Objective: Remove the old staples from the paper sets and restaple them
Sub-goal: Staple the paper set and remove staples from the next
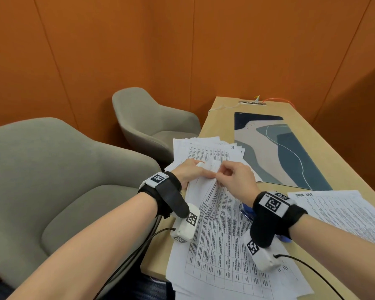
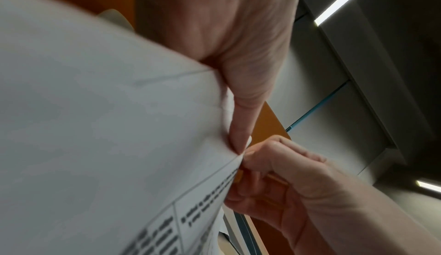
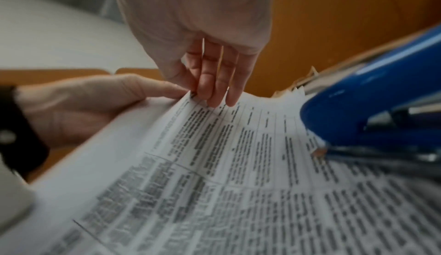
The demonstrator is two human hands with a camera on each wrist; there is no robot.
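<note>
A printed paper set (image 1: 221,234) lies on the table's near left part with its far corner lifted. My left hand (image 1: 204,172) pinches that corner, a finger (image 2: 240,127) pressed flat on the sheet. My right hand (image 1: 220,177) meets it there with curled fingers. In the right wrist view its fingertips (image 3: 210,93) nip a small dark staple (image 3: 192,94) at the corner's tip. A blue stapler (image 3: 369,108) lies on the papers under my right wrist, mostly hidden in the head view (image 1: 247,211).
A fanned stack of sheets (image 1: 206,148) lies beyond my hands, and another paper set (image 1: 344,213) at the right. A patterned blue-and-beige mat (image 1: 290,152) covers the table's middle. Two grey chairs (image 1: 59,180) stand left of the table edge. Cables run from both wrists.
</note>
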